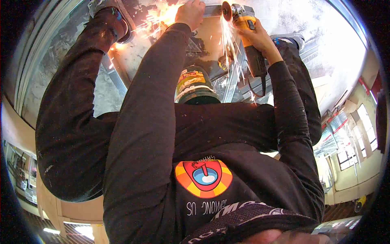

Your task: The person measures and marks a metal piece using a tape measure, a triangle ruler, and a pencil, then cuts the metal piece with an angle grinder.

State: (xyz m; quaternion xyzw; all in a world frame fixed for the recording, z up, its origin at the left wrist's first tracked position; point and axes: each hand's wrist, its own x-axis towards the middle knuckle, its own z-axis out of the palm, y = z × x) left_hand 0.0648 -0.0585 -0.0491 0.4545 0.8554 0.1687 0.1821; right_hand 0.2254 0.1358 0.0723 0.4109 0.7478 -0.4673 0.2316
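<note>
My right hand [260,38] is wrapped round a yellow and black angle grinder [255,61]. Its disc [227,11] faces left, at the end of a grey metal bar [212,11]. Bright sparks [231,49] spray down from the disc, and more glow left of my other hand. My left hand [191,14] is closed over the bar, a short way left of the disc; its fingertips are partly hidden. A black cable loops below the grinder's handle.
A dark bucket [197,87] with a colourful label is between my legs. My shoes [124,26] are on either side of the work, on a grey, stained floor [325,53]. Metal profiles [233,81] lie below the sparks. Windows [347,159] show at the right.
</note>
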